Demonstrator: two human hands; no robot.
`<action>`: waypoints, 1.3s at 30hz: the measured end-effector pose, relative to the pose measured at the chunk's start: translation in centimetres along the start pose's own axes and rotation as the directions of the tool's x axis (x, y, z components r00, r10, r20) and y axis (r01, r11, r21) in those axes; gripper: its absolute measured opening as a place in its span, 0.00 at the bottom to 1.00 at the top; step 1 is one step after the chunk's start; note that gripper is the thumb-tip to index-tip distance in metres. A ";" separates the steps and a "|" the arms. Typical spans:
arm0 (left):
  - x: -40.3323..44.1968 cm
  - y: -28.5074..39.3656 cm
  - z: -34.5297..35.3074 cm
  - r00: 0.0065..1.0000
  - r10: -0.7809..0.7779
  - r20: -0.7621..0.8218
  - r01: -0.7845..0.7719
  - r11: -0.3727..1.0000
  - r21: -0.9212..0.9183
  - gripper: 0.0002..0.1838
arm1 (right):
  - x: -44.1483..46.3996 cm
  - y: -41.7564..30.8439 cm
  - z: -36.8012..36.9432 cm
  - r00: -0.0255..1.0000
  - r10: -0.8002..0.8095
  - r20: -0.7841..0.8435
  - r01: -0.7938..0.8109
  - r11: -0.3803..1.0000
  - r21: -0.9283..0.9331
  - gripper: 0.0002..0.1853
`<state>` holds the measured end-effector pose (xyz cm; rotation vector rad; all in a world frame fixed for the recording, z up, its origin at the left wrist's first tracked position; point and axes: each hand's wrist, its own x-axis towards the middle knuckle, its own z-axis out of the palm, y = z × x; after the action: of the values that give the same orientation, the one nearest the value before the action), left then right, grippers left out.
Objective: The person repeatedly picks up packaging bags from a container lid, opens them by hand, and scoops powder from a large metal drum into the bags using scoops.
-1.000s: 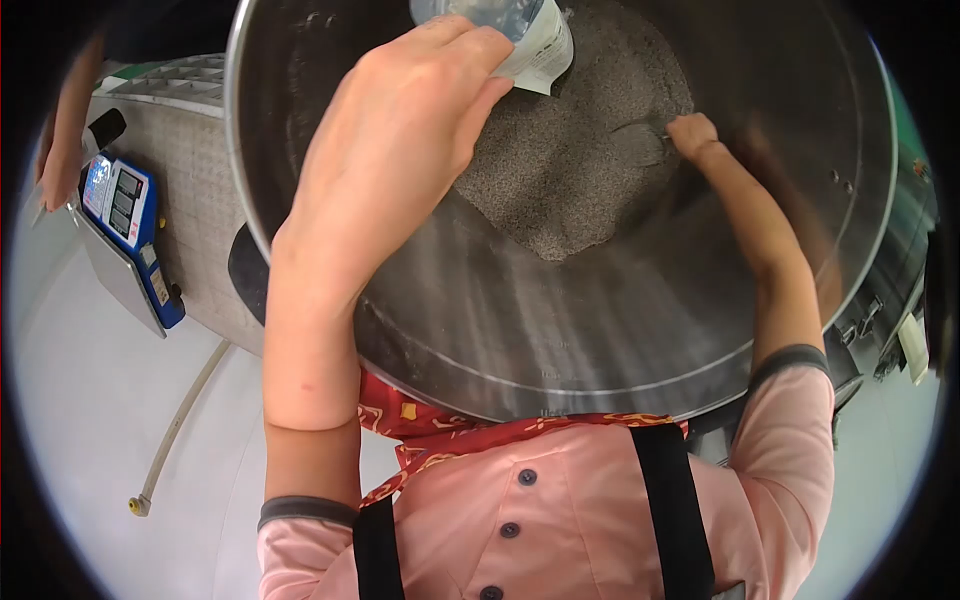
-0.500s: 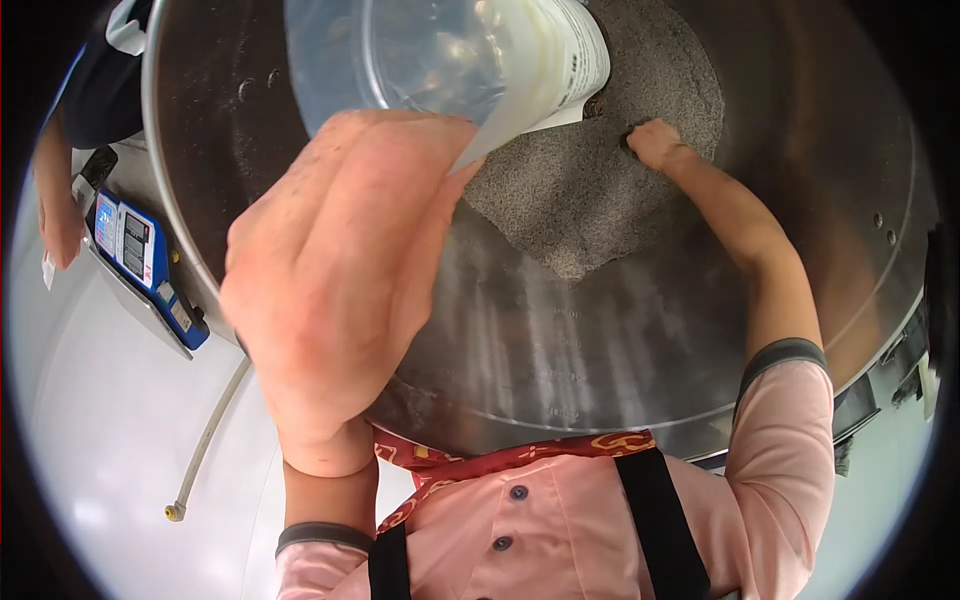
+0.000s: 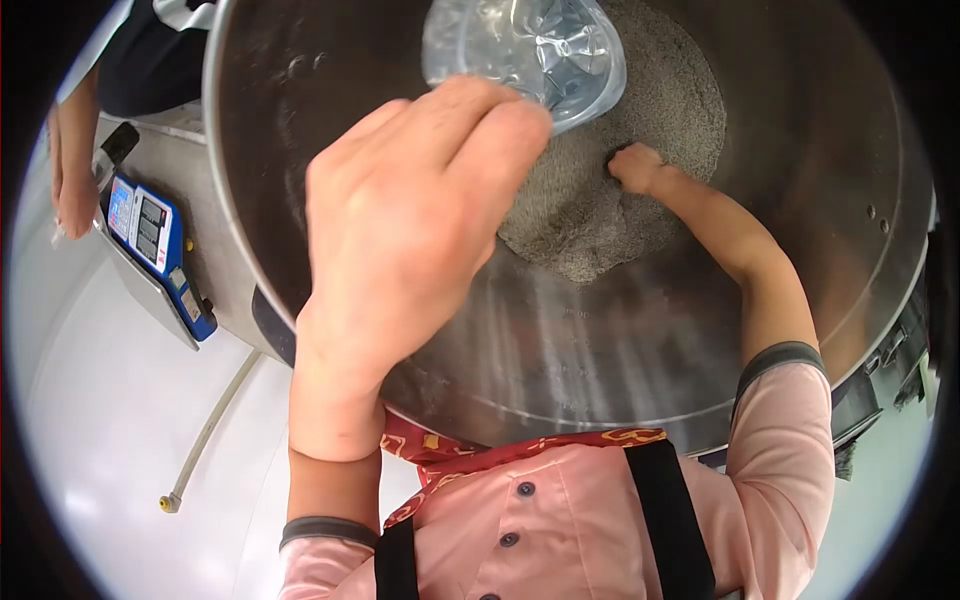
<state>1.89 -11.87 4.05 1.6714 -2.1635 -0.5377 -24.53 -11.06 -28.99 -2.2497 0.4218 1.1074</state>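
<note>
My left hand (image 3: pixel 410 220) is raised close to the camera, its fingers closed on the edge of a clear plastic container (image 3: pixel 525 55). The container is tilted over the large metal pot (image 3: pixel 560 390), and light glints inside it. A heap of grey, speckled granular powder (image 3: pixel 580 225) lies on the bottom of the pot. My right hand (image 3: pixel 637 168) reaches down to the powder with its fingers curled shut. Something dark shows at its fingertips, too small to name.
Left of the pot stands a blue digital scale (image 3: pixel 150 235) with a metal plate. Another person's hand (image 3: pixel 77 205) is beside it. A hose (image 3: pixel 215 425) with a yellow end hangs over the white floor (image 3: pixel 120 430). The pot's rim (image 3: pixel 240 240) curves between the scale and my left arm.
My left hand and the container have moved right and away from the camera. The container's printed side has turned out of view. My right hand has shifted slightly left over the powder.
</note>
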 end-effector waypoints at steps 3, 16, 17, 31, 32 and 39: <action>-0.2 -0.2 0.4 0.999 0.022 0.026 -0.023 0.998 0.062 0.05 | -1.2 -1.7 -1.2 0.997 -0.053 -0.051 0.056 0.997 0.048 0.07; -3.8 0.3 2.0 0.989 0.135 -0.066 -0.127 0.985 0.115 0.04 | -14.3 -9.9 -10.4 0.958 -0.122 -0.261 0.169 0.972 0.166 0.18; -4.5 0.2 2.4 0.989 0.124 -0.077 -0.115 0.986 0.117 0.04 | -15.6 -10.3 -10.9 0.955 -0.108 -0.275 0.163 0.969 0.188 0.19; -10.0 2.8 8.0 0.895 0.358 0.266 -0.418 0.881 0.222 0.04 | -31.3 -7.6 -15.0 0.871 0.205 -0.447 -0.101 0.964 0.246 0.12; -10.1 3.1 7.9 0.897 0.356 0.261 -0.416 0.881 0.226 0.04 | -31.5 -7.7 -15.4 0.867 0.224 -0.445 -0.131 0.964 0.231 0.12; -10.7 3.2 7.2 0.871 0.447 0.205 -0.486 0.846 0.221 0.05 | -30.9 -7.4 -16.6 0.856 0.303 -0.418 -0.295 0.952 0.087 0.13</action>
<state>-1.78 -0.15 -1.04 1.1644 -2.7326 -0.2384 -29.20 -15.12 6.32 -2.4626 0.9891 0.7300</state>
